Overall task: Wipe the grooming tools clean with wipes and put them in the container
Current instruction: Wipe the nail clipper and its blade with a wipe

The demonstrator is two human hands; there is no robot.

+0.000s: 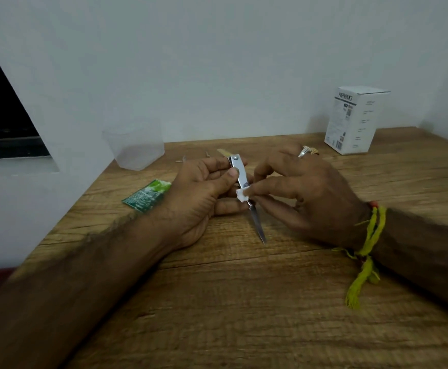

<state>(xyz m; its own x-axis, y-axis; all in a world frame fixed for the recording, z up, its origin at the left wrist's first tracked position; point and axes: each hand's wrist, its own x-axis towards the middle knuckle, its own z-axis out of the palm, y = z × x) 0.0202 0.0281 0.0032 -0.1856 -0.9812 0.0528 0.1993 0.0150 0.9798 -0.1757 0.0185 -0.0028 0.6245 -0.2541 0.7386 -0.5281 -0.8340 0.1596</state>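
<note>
Nail clipper (238, 170) sits above the table (244, 288), pinched in my left hand (204, 193) to steady it while my right hand (297, 187) fingertips squeeze the wipe (243, 193) against its lever.

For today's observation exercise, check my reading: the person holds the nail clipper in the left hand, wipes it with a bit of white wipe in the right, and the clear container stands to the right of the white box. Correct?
One detail is wrong. In the head view the clear container stands far to the left of the white box, by the wall. The rest holds: the left hand holds the nail clipper, and the right hand presses the white wipe to it.
</note>
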